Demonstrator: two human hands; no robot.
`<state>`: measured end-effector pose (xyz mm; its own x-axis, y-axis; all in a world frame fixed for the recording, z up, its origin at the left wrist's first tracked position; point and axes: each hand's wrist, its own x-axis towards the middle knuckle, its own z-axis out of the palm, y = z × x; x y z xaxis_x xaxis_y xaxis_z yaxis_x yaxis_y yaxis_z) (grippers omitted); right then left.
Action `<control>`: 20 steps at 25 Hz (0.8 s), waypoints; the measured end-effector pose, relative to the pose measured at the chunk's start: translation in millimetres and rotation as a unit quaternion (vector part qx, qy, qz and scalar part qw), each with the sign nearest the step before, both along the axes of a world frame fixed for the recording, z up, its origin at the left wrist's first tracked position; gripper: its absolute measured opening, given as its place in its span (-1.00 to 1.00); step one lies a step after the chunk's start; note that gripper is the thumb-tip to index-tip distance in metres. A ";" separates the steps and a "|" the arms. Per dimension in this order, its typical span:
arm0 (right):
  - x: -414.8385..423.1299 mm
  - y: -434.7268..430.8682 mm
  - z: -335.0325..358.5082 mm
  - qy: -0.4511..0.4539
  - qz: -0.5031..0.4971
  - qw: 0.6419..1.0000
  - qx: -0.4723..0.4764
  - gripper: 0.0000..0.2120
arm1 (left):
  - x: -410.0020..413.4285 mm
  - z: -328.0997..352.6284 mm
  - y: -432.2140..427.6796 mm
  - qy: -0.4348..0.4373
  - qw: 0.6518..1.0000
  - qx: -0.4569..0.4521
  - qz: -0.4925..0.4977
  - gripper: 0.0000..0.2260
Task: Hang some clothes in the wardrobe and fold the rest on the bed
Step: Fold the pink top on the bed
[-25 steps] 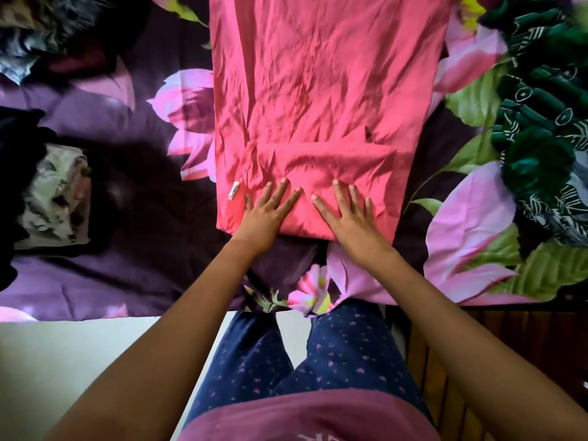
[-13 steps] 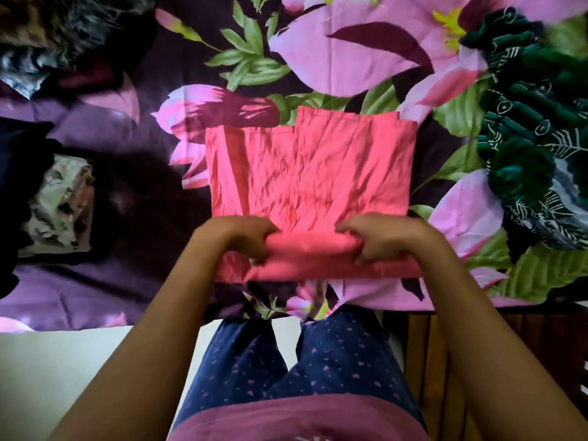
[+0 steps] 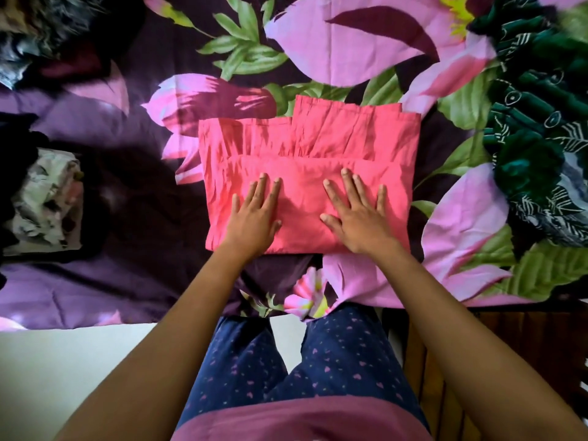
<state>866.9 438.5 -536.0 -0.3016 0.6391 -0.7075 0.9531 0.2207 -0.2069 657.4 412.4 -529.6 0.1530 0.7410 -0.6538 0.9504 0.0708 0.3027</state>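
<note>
A coral-pink garment (image 3: pixel 318 138) lies folded into a compact rectangle near the front edge of the bed (image 3: pixel 127 249), which has a purple flowered cover. My left hand (image 3: pixel 254 214) lies flat on the left half of the top fold, fingers straight. Flat beside it, my right hand (image 3: pixel 359 214) presses the right half with fingers spread. Both palms are down on the cloth and hold nothing.
A crumpled dark green patterned cloth (image 3: pixel 537 132) is heaped at the right. A folded pale floral item (image 3: pixel 47 198) sits at the left next to dark clothes (image 3: pixel 12 173). More dark clothing (image 3: pixel 41 36) lies at the top left. A wooden bed frame (image 3: pixel 525 361) shows at the lower right.
The long pink garment was folded up: both hands gripped its near fold, turned it over away from me, and now lie flat on the smaller folded stack.
</note>
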 end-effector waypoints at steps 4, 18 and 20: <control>2.7 -6.5 8.9 0.073 0.065 0.994 0.053 -0.06 | -4.2 -6.2 -19.4 -0.082 0.990 0.109 -0.039 -0.14; -17.8 14.8 37.8 0.014 0.105 0.985 -0.139 -0.20 | 6.0 10.7 -6.5 0.032 0.978 -0.120 -0.167 -0.32; -17.5 29.7 52.6 0.075 0.101 0.968 -0.216 -0.27 | -2.0 35.1 5.2 0.001 0.964 -0.204 -0.168 -0.40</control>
